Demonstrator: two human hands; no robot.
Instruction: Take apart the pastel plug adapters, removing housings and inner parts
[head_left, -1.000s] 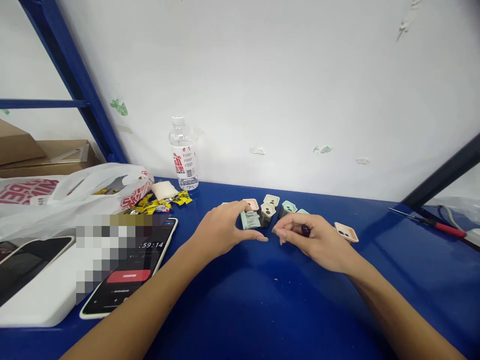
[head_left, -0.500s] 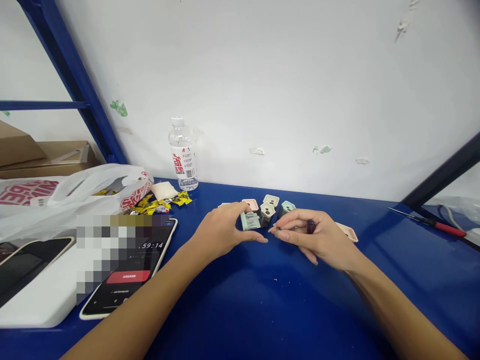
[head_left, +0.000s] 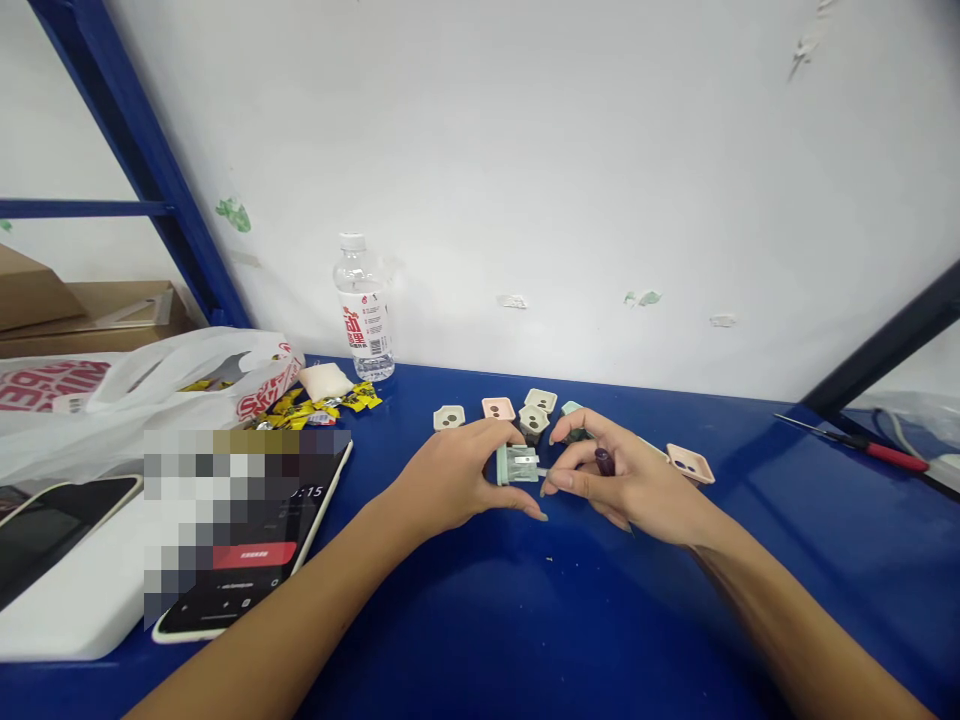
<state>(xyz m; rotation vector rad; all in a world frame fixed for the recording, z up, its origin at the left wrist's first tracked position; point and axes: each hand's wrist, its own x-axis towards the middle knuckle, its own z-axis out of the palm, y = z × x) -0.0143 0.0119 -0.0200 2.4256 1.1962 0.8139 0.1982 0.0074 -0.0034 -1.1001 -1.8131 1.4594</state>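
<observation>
1. White carrier bag (head_left: 90,400), a phone (head_left: 247,595) and a water bottle (head_left: 364,310) stood left on the blue worktop (head_left: 465,640).
2. A beige plastic plate (head_left: 448,417) and a pink plastic plate (head_left: 498,408) lay behind the left hand (head_left: 450,480).
3. The pale green housing (head_left: 517,465) had just left the worktop group and moved between the hands. The left fingers (head_left: 495,430) and thumb closed on it. Its long axis ran roughly left to right, one end facing the right hand.
4. The right hand (head_left: 637,490) had its fingers (head_left: 577,480) partly curled around a dark purple-handled driver (head_left: 604,461), shaft pointing left toward the housing; contact could not be confirmed.
5. A red-handled screwdriver (head_left: 892,455) lay far right.
</observation>
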